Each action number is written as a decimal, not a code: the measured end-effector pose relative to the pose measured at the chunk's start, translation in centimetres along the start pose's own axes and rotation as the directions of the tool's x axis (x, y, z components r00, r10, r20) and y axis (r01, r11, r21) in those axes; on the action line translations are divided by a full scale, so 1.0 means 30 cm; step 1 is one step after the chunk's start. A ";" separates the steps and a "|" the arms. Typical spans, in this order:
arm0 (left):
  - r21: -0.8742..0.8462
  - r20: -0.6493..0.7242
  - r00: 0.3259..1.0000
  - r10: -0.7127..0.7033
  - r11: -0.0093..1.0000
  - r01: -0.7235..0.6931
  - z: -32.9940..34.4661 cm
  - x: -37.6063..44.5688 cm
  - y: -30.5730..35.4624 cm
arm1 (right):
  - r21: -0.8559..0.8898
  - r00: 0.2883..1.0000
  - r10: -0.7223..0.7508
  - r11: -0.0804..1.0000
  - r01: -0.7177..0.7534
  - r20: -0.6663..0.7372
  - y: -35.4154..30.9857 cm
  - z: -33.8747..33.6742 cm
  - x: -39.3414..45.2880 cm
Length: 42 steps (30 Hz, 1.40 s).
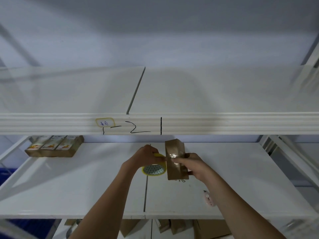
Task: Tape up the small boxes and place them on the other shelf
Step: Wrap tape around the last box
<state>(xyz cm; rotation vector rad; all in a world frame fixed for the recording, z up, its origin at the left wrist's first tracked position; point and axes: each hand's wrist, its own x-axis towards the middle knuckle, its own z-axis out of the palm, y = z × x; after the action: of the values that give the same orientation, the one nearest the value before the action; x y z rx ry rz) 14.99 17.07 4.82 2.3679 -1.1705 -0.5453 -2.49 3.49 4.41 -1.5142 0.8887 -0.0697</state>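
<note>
Your right hand (pixel 193 165) grips the small box (pixel 176 159) above the middle shelf (pixel 241 178); your left hand (pixel 148 155) grips the tape roll (pixel 153 169) against it. Taping looks underway. Three boxes (pixel 53 146) sit far left; placing remains.

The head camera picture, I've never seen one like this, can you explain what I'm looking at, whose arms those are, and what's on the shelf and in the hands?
There is no machine here. A person wears a camera on the head, so the one picture looks forward and down at their own two arms, reaching into white shelving.

The left hand grips a roll of tape with a yellow rim. The right hand holds a small brown box upright above the middle shelf, shiny tape already across it.

On that shelf, far left, stands a row of small printed boxes. Near the right forearm lies a small pink cutter. The upper shelf carries a handwritten label on its front edge.
</note>
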 end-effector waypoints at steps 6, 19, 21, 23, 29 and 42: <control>-0.203 0.057 0.998 0.033 0.979 -0.020 -0.025 -0.020 -0.027 | 0.005 0.999 -0.013 1.000 0.013 -0.031 0.003 -0.040 0.002; 0.042 -0.128 0.989 -0.080 0.995 0.086 -0.024 0.006 -0.044 | 0.057 0.994 -0.109 0.993 0.107 0.033 -0.021 -0.083 -0.004; 0.035 -0.107 0.991 -0.080 0.996 0.084 -0.022 0.004 -0.036 | 0.076 0.993 -0.108 0.992 0.104 0.046 -0.018 -0.086 -0.008; 0.037 -0.096 0.993 -0.072 0.996 0.076 -0.022 0.006 -0.029 | 0.115 0.991 -0.114 0.988 0.105 0.073 -0.014 -0.088 -0.013; -0.068 -0.081 0.994 -0.067 0.996 0.061 -0.008 0.017 -0.001 | 0.323 0.980 -0.138 0.942 0.086 0.143 -0.016 -0.070 -0.015; 0.059 -0.083 0.996 -0.046 0.997 0.051 0.003 0.037 0.018 | 0.127 0.985 -0.105 0.988 0.088 0.138 -0.035 0.008 -0.031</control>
<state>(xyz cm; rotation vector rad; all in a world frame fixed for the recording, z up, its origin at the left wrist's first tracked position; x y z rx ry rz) 15.21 15.85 4.87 2.4516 -1.1119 -0.4303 -2.51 4.09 5.71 -1.4298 0.6839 -0.0821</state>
